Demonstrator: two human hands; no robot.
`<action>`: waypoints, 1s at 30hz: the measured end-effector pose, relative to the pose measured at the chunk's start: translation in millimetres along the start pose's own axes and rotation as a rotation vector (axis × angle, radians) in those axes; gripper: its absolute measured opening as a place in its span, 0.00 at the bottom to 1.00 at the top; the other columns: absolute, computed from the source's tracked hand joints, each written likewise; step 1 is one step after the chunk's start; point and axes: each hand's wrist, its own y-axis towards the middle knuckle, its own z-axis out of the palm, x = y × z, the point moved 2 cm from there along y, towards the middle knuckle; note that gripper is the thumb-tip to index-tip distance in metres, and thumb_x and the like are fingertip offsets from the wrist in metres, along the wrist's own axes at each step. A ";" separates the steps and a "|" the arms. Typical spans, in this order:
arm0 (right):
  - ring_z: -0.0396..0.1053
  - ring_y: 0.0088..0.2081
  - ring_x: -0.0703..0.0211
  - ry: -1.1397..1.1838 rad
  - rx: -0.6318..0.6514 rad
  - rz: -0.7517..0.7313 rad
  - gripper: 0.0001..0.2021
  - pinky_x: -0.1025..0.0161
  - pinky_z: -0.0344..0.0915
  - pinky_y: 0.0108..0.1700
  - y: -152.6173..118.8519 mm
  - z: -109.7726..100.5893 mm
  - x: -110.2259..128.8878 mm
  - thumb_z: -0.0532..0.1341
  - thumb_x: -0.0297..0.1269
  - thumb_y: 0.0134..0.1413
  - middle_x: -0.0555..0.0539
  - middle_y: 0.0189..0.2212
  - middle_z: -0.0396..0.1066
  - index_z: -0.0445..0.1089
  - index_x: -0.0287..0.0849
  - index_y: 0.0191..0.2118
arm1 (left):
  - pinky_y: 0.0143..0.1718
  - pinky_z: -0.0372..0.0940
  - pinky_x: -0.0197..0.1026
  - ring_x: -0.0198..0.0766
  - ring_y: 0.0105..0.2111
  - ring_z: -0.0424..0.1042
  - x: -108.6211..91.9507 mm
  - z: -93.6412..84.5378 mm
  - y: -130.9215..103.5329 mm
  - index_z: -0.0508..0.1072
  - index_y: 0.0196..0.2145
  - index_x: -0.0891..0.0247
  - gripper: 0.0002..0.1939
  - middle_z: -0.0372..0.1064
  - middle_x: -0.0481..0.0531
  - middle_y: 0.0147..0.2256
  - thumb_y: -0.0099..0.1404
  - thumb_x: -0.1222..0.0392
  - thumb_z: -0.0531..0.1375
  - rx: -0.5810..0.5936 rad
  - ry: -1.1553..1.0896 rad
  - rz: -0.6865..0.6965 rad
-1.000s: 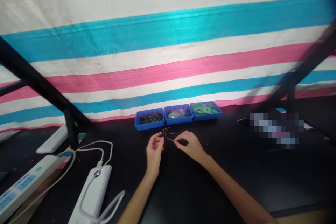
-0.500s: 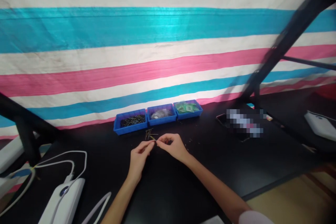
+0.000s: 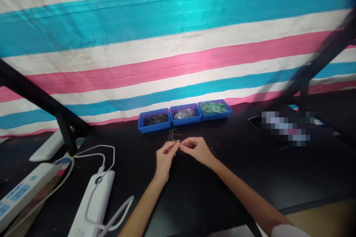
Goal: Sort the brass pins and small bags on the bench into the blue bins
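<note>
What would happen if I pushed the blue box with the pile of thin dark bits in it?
The blue box would probably slide without tipping, because it's low and wide. It may feel heavy, since the thin bits look like metal. They're loose, so they'd likely rattle.

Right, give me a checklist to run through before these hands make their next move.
1. Left hand and right hand close together at the fingertips: ok.
2. Secure grip on a thin piece: cannot tell, fingers hide it.
3. Left blue bin stocked with thin metal pieces: ok.
4. Loose thin pieces all inside a bin: not ok, several lie on the black table.
5. White cable away from both hands: ok.
</note>
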 end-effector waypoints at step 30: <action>0.68 0.25 0.62 0.020 0.024 0.064 0.10 0.66 0.62 0.27 0.0 1.1 2.2 0.62 0.41 0.44 0.47 0.24 0.74 0.75 0.40 0.28 | 0.20 0.51 0.31 0.26 0.21 0.56 -1.2 -6.1 0.6 0.74 0.29 0.65 0.12 0.66 0.49 0.32 0.51 0.53 0.64 -0.043 -0.029 -0.004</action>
